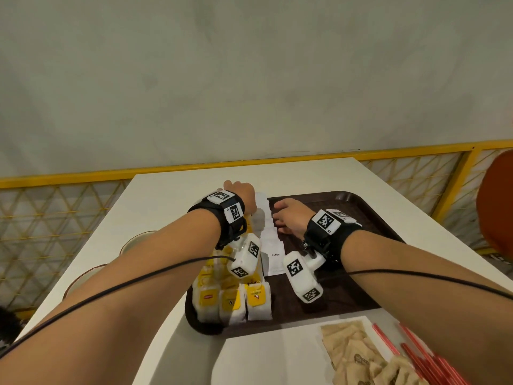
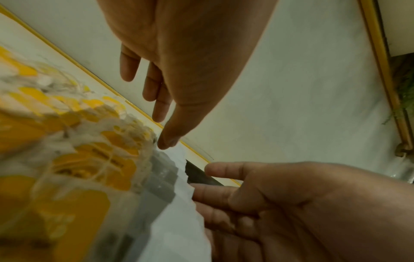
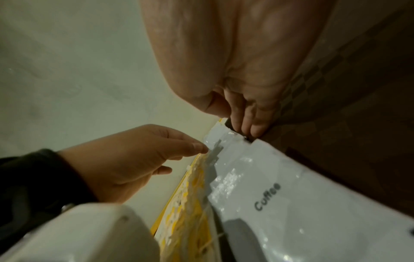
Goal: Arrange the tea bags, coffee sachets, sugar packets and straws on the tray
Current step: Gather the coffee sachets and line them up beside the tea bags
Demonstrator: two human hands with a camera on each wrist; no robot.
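A dark brown tray (image 1: 347, 207) lies on the white table. Yellow-tagged tea bags (image 1: 233, 301) (image 2: 89, 159) (image 3: 190, 203) stand in rows along its left part. Beside them runs a row of white coffee sachets (image 1: 274, 257) (image 2: 179, 221) (image 3: 280, 203). My left hand (image 1: 244, 195) (image 2: 161, 106) (image 3: 134, 156) is at the row's far left side, fingers relaxed, a fingertip touching a sachet edge. My right hand (image 1: 288, 215) (image 2: 246, 195) (image 3: 246, 115) presses straight fingers against the row's right edge. Brown sugar packets (image 1: 352, 348) and red straws (image 1: 422, 357) lie off the tray, near right.
The sugar packets sit on a white board (image 1: 277, 357) at the table's near edge. Two bowls (image 1: 136, 240) stand on the table left of the tray. A yellow railing (image 1: 69, 179) runs behind the table, and an orange chair (image 1: 497, 207) stands at the right.
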